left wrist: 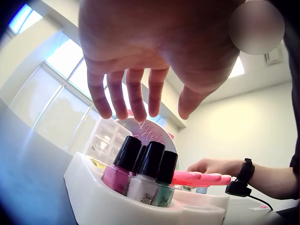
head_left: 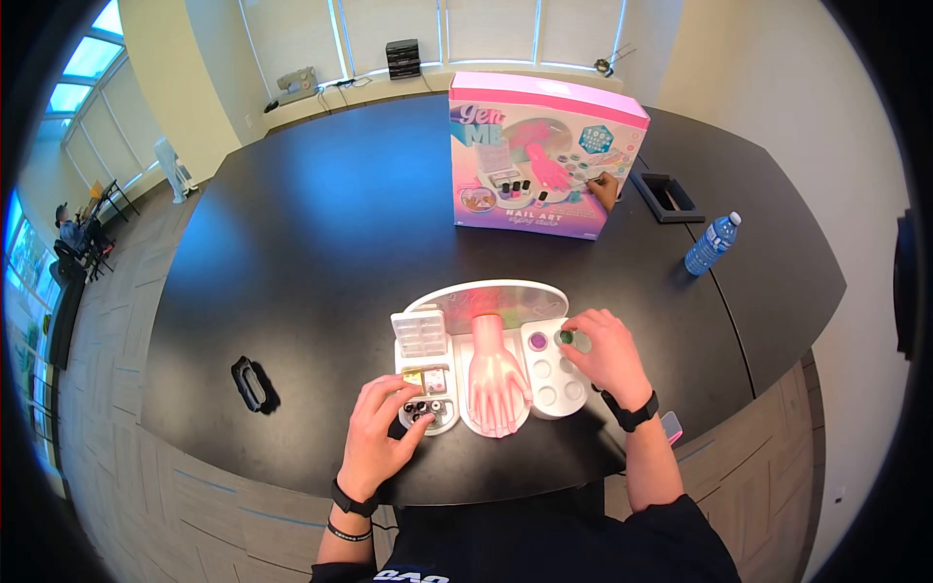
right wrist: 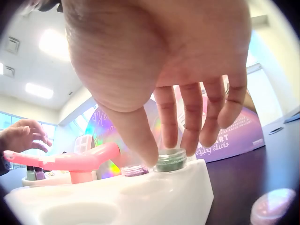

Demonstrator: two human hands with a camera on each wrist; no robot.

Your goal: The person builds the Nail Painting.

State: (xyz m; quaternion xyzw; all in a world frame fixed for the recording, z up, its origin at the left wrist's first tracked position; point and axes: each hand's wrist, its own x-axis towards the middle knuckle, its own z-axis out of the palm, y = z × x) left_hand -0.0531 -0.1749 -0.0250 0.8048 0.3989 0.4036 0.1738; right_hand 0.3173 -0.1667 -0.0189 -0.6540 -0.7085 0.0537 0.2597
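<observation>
At the white tray's right section (head_left: 556,394), the right hand (head_left: 610,358) pinches a small clear jar of green glitter (right wrist: 170,160) between thumb and fingers, at the top round hollow. Beside it a purple glitter jar (head_left: 537,341) sits in its own hollow. Over the left section the left hand (head_left: 379,432) hovers with fingers spread and bent slightly, holding nothing. Below its fingers several black-capped polish bottles (left wrist: 146,161) stand in the tray. A pink model hand (head_left: 497,382) lies between the two sections, before a shiny curved back panel (head_left: 525,299).
A large pink box (head_left: 544,155) stands behind the tray. To the right are a water bottle (head_left: 712,243) and a black table insert (head_left: 669,198). A black object (head_left: 251,385) lies at left. In the right wrist view, a pink glitter jar (right wrist: 272,206) is near the tray.
</observation>
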